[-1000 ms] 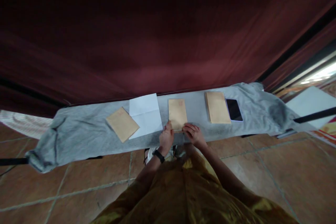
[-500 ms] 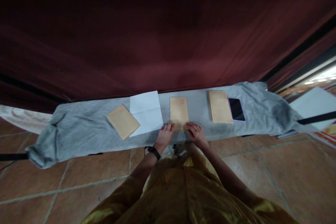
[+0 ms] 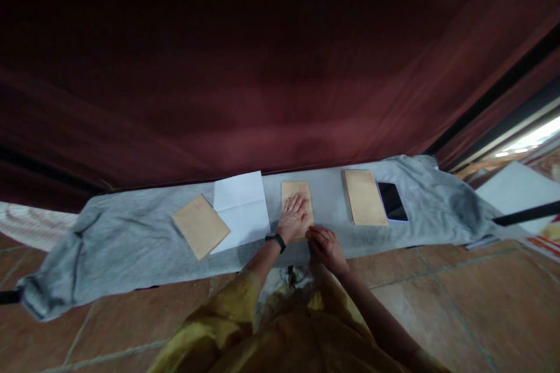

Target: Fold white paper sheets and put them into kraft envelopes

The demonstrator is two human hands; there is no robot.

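Observation:
My left hand [image 3: 293, 218] lies flat, fingers stretched out, on top of a brown envelope [image 3: 298, 191] in the middle of a narrow table covered with grey cloth [image 3: 131, 239]. A black band circles that wrist. My right hand [image 3: 321, 243] rests at the envelope's near right corner with its fingers curled on the edge. To the left lie a white folded sheet of paper [image 3: 241, 210] and a second brown envelope [image 3: 200, 225], which overlaps the sheet's left edge.
A stack of brown envelopes [image 3: 364, 204] lies to the right, with a black phone [image 3: 392, 201] beside it. A dark red curtain [image 3: 262, 81] hangs behind the table. Brown floor tiles [image 3: 459, 297] lie below. A white board [image 3: 516, 186] shows at far right.
My left hand has moved from the envelope's near left corner up onto its face and now lies flat on it. My right hand stays at the near edge.

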